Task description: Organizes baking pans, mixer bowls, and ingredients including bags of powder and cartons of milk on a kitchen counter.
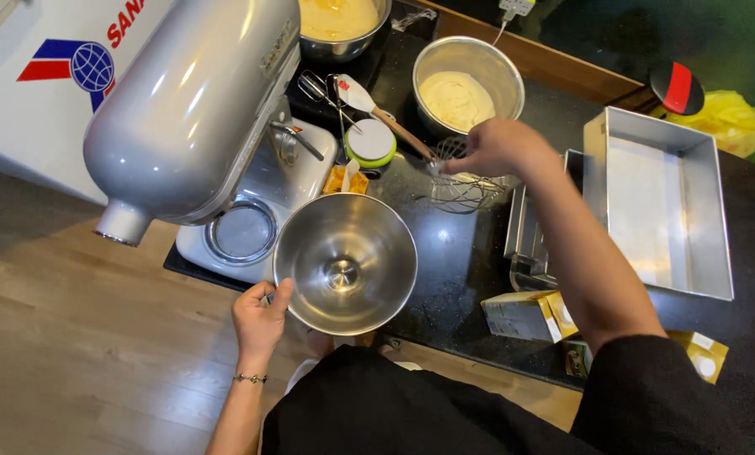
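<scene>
My left hand (259, 318) grips the left rim of an empty steel mixing bowl (369, 244), holding it over the near edge of the black counter (461, 261). My right hand (493, 147) reaches across the counter and closes its fingers on the top of a wire whisk attachment (461, 190) lying there. A grey stand mixer (192, 109) with its head tilted up stands to the left, its round base plate (242, 232) bare.
A steel bowl of pale batter (466, 84) and a spatula (373, 109) sit behind the whisk. Another bowl of yellow batter (339, 25) is at the back. A rectangular metal pan (659, 202) stands right, small cartons (525, 316) near the edge.
</scene>
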